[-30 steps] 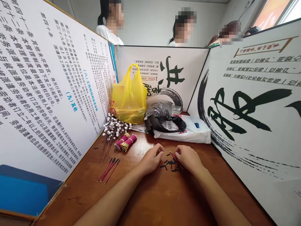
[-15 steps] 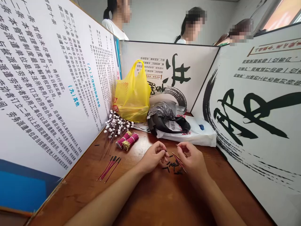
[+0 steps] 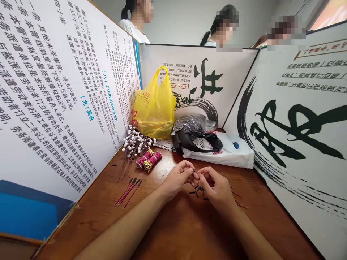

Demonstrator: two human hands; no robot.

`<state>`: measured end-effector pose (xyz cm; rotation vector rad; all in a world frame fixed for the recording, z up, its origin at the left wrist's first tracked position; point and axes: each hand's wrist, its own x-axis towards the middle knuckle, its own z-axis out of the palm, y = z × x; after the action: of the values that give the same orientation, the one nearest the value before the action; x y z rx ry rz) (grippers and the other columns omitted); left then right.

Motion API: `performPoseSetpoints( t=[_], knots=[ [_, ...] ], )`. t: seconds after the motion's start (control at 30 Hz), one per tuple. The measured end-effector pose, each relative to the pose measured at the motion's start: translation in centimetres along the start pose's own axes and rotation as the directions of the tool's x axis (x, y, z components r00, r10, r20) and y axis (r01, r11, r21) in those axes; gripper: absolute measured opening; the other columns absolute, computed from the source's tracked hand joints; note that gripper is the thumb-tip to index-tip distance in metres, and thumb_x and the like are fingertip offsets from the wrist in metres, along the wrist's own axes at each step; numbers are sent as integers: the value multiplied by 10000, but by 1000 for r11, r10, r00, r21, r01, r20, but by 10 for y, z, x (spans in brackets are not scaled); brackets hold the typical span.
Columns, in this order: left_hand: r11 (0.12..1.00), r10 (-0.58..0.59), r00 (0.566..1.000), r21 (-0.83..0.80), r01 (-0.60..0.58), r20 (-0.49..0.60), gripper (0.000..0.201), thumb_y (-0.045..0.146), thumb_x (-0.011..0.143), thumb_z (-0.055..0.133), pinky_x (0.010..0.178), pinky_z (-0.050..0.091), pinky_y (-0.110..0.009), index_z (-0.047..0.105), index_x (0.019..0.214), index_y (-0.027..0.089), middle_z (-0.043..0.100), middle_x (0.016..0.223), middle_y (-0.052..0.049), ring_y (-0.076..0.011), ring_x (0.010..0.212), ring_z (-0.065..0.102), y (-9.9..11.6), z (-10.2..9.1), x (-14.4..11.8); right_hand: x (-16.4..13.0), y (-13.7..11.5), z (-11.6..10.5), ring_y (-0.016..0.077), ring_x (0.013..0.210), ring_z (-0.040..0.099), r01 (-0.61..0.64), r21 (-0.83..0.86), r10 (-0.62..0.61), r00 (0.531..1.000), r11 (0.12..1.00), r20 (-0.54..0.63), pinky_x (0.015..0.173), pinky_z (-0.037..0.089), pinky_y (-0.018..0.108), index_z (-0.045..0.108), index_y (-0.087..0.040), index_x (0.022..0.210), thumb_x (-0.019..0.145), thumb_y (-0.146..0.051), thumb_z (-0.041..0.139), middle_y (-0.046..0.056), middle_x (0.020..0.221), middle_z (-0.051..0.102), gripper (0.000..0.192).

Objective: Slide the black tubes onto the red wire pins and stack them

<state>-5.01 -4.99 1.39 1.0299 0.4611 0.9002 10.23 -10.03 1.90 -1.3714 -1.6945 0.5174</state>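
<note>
My left hand (image 3: 182, 178) is closed in a pinch around a small dark piece, apparently a short black tube, mostly hidden by the fingers. My right hand (image 3: 215, 186) meets it fingertip to fingertip, closed on thin red sticks (image 3: 242, 206) whose far ends show beyond the hand on the right. A gold tip shows between the two hands. Beneath them several short black tubes (image 3: 197, 193) lie scattered on the wooden table (image 3: 173, 231). Left of my left hand lie several red sticks with black ends (image 3: 130, 193).
Two tied bundles of red sticks (image 3: 152, 160) lie beside white-balled stems (image 3: 137, 142). Behind stand a yellow plastic bag (image 3: 155, 108), a black strap (image 3: 179, 142) and a white plastic bag (image 3: 233, 155). Printed panels (image 3: 238, 72) wall the table in. Several people are beyond.
My hands have come together, and the right hand has turned so that the sticks' ends now point out to the right. The view has shifted slightly.
</note>
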Motion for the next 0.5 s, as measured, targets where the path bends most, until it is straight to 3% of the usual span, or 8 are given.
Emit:
performPoseSetpoints(
  t=[0.27, 0.4, 0.5],
  knots=[
    [990, 42, 999, 135, -39, -16, 395, 477, 756, 677, 609, 466, -265, 480, 866, 152, 610, 705, -5, -115, 599, 577, 3, 4, -1, -2, -5, 1, 134, 562, 535, -30, 5, 30, 1000, 1000, -3, 551, 391, 238, 588, -197, 809, 932, -351, 472, -5, 653, 621, 229],
    [958, 108, 994, 272, -95, -35, 328, 447, 791, 636, 568, 414, -232, 527, 852, 143, 549, 709, 15, -77, 558, 493, 7, 8, -4, -4, -10, 8, 139, 647, 542, -59, 170, 54, 998, 984, 33, 611, 416, 242, 579, -195, 767, 957, -361, 421, 6, 720, 618, 298],
    [931, 140, 989, 348, -113, -51, 290, 416, 804, 619, 562, 388, -221, 559, 850, 136, 527, 713, 11, -78, 583, 463, 9, 9, -5, -6, -11, 15, 122, 580, 501, -114, 327, 95, 993, 938, 72, 546, 411, 230, 546, -197, 777, 938, -392, 465, -16, 657, 552, 266]
  ],
)
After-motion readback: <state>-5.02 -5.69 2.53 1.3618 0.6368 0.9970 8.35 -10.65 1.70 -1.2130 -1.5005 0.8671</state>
